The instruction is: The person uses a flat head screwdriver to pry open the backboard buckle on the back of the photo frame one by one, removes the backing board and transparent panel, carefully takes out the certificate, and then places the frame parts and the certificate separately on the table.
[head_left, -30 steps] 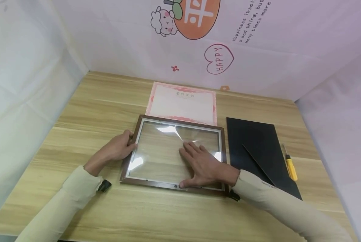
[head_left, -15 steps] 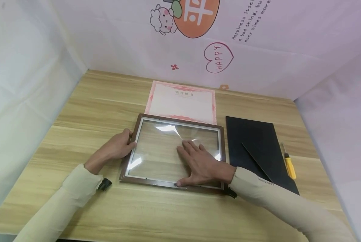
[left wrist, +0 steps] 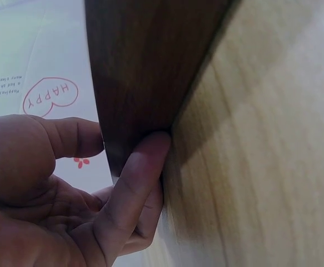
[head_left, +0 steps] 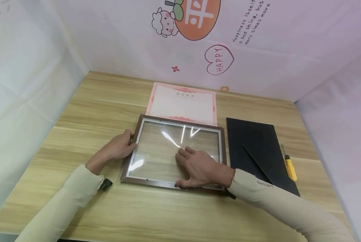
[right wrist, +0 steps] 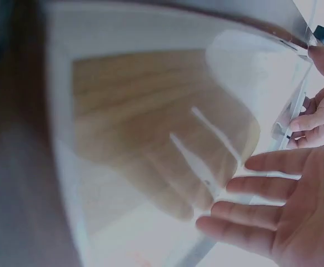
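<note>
A brown picture frame [head_left: 162, 184] with a pale inner lip lies flat on the wooden table, a clear sheet [head_left: 156, 151] set inside it. My left hand [head_left: 118, 147] grips the frame's left side; in the left wrist view its thumb touches the top edge and its fingers lie against the brown side wall [left wrist: 145, 67]. My right hand [head_left: 200, 168] spreads over the clear sheet, fingertips touching it near the middle and thumb on the near rim. The right wrist view has the right hand's fingers [right wrist: 245, 214] extended, with bent reflections by their tips.
Behind the frame lies a pink-bordered certificate [head_left: 183, 102]. To the right are a black backing board [head_left: 250, 134] with a thin strut on it and a yellow-handled screwdriver [head_left: 291, 168]. White printed cloth [head_left: 122, 40] walls the table's back and sides.
My right fingertips have shifted slightly toward me and bent more on the clear sheet. Its broad bright reflection has become narrow streaks. The left hand and the frame stay in place.
</note>
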Demonstrator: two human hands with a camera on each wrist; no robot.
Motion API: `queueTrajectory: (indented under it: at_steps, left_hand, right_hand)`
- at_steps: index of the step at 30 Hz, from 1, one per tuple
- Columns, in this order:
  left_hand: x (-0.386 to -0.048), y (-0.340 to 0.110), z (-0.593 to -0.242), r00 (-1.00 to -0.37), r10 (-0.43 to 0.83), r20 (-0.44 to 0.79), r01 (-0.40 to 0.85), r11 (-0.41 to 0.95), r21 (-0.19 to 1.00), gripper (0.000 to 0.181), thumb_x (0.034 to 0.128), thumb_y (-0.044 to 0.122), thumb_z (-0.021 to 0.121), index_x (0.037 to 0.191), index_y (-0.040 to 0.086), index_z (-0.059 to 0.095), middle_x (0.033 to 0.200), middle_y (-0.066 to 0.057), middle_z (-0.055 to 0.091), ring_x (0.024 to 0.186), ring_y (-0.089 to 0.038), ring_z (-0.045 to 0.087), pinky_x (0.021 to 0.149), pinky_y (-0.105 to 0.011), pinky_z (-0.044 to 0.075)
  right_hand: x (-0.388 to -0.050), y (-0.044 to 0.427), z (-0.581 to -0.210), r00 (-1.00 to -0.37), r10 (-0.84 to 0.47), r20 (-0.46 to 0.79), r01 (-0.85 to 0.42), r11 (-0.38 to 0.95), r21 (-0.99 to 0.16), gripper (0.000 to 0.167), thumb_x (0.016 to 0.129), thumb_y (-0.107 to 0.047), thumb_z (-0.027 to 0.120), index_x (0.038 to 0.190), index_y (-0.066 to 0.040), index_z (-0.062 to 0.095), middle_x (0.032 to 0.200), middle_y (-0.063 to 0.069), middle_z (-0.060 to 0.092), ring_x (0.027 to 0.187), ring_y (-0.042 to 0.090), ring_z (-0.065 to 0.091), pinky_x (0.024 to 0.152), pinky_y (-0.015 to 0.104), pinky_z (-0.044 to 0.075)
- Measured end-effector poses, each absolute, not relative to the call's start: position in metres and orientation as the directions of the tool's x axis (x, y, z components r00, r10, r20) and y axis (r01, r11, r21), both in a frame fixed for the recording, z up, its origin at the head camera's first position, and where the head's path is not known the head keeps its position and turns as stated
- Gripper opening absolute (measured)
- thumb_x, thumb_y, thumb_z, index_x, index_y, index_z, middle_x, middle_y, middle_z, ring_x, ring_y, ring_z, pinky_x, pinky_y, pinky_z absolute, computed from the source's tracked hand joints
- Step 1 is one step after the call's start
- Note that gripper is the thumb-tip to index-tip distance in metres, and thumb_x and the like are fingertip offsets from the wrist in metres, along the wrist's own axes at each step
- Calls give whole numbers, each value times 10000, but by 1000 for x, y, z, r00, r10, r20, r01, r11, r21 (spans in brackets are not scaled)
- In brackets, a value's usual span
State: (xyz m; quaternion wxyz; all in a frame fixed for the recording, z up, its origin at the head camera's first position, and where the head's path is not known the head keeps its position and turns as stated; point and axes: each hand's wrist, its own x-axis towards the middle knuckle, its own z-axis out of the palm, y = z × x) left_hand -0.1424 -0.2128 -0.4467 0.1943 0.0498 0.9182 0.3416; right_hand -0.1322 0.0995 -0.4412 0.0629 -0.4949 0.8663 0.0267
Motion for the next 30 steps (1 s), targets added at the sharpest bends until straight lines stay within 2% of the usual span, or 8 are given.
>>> queueTrajectory:
  at_steps: [2, 4, 12, 16, 21, 23, 25, 30]
  left_hand:
    - [-142, -213, -447, -917, 228, -326, -42, 760, 648, 401, 1000, 160, 499, 1276, -109, 390, 962, -192, 568, 787, -240, 549, 609, -282, 457]
    - [-142, -213, -448, -915, 234, -329, -40, 758, 651, 405, 1002, 159, 493, 1282, -112, 385, 951, -183, 560, 775, -234, 543, 600, -280, 452]
    - [-143, -213, -447, -911, 230, -343, -54, 757, 651, 426, 1009, 162, 490, 1314, -110, 369, 976, -193, 563, 775, -226, 551, 597, -271, 455]
    - [-142, -214, -446, -910, 236, -341, -51, 752, 657, 428, 1009, 161, 493, 1315, -110, 366, 995, -203, 562, 795, -234, 549, 608, -272, 452]
    - [-141, -213, -444, -908, 243, -342, -55, 739, 672, 426, 1010, 155, 488, 1320, -108, 360, 987, -200, 559, 784, -226, 558, 601, -272, 457]
    - [-141, -213, -445, -905, 239, -351, -71, 729, 681, 418, 1013, 157, 482, 1322, -98, 361, 977, -193, 560, 771, -218, 568, 597, -270, 465]
    - [-141, -212, -445, -904, 238, -355, -79, 722, 687, 417, 1016, 159, 480, 1325, -93, 359, 972, -185, 558, 766, -211, 564, 598, -270, 465]
    - [-140, -212, -446, -902, 230, -365, -105, 704, 702, 416, 1026, 171, 467, 1329, -91, 355, 982, -190, 558, 745, -209, 578, 584, -279, 489]
  right_hand:
    - [-131, 100, -441, -469, -876, -113, -882, 471, 6, 700, 863, -696, 516, 1176, -71, 555, 1118, 71, 589, 876, 171, 595, 589, 263, 541]
    - [-129, 101, -442, -431, -897, -98, -902, 429, 33, 609, 891, -647, 522, 1121, -85, 558, 985, 27, 554, 741, 108, 497, 530, 219, 475]
    - [-107, 98, -442, -261, -965, -23, -911, 238, 337, 333, 1007, -385, 484, 961, -76, 600, 762, -5, 526, 637, 95, 526, 479, 213, 471]
    - [-97, 96, -441, -227, -973, -44, -856, 178, 485, 234, 1007, -269, 511, 933, -66, 600, 755, 13, 530, 648, 100, 539, 536, 207, 504]
    - [-86, 93, -436, -251, -964, -87, -775, 146, 615, 143, 978, -146, 553, 984, -34, 642, 826, 42, 640, 747, 103, 644, 660, 187, 558]
    - [-81, 91, -434, -284, -956, -71, -775, 185, 605, 156, 963, -132, 581, 1008, -3, 656, 863, 70, 690, 790, 116, 685, 677, 185, 569]
    - [-77, 88, -431, -326, -945, -40, -787, 247, 565, 167, 939, -117, 619, 1013, 28, 658, 877, 102, 713, 794, 134, 705, 651, 191, 574]
    - [-69, 80, -427, -449, -892, 59, -803, 431, 411, 101, 878, -77, 679, 813, -31, 617, 673, 37, 630, 566, 63, 591, 435, 176, 487]
